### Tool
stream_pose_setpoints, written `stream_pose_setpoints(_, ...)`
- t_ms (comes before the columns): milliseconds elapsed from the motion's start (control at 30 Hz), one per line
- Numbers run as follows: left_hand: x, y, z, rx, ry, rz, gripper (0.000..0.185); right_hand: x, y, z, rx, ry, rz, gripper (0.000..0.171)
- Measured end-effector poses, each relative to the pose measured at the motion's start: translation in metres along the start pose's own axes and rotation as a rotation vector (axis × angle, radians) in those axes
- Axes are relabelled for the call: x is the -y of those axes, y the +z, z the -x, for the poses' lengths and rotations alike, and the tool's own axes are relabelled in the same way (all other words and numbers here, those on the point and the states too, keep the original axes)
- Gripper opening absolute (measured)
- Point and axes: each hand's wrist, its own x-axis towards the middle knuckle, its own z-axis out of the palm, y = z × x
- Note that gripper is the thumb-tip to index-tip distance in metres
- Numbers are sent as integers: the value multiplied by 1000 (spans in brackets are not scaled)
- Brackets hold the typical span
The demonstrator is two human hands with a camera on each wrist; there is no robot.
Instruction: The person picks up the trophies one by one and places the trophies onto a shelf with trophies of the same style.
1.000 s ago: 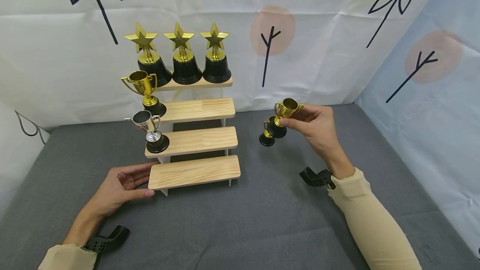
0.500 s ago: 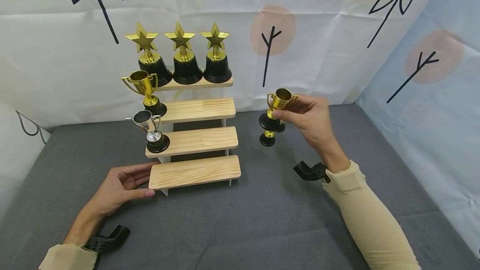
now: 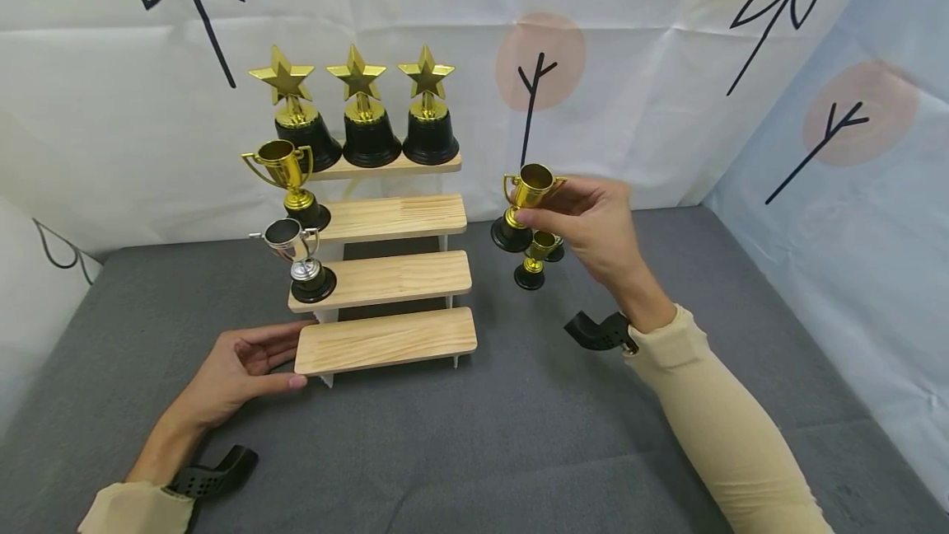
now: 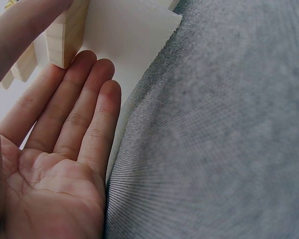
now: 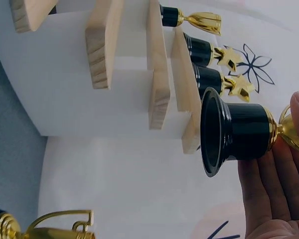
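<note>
Off the table, my right hand [image 3: 593, 225] pinches a small gold trophy cup [image 3: 535, 181] between thumb and fingers; its black base [image 5: 246, 129] shows in the right wrist view. Below it stands another gold trophy cup [image 3: 543, 247], with the base of a further one partly hidden behind. My left hand [image 3: 231, 373] touches the left end of the lowest wooden step [image 3: 385, 341] of a tiered display stand. In the left wrist view its fingers [image 4: 97, 129] lie straight beside the stand's white side panel [image 4: 124, 37].
Three gold star trophies [image 3: 363, 110] line the top step. A gold cup [image 3: 282, 167] stands at the left of the second step, a silver cup [image 3: 292, 250] at the left of the third. Patterned white cloth [image 3: 630, 105] hangs behind the grey table [image 3: 519, 443].
My right hand has moved left and slightly up with the gold trophy cup, uncovering the cup standing below. The left hand has stayed in place at the stand.
</note>
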Motion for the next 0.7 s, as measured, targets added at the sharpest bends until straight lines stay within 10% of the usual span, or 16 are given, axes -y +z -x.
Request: stream_pose_setpoints(700,0,0,0,-12,-12,-12,64,0,33,-27,83,-42,-5,25)
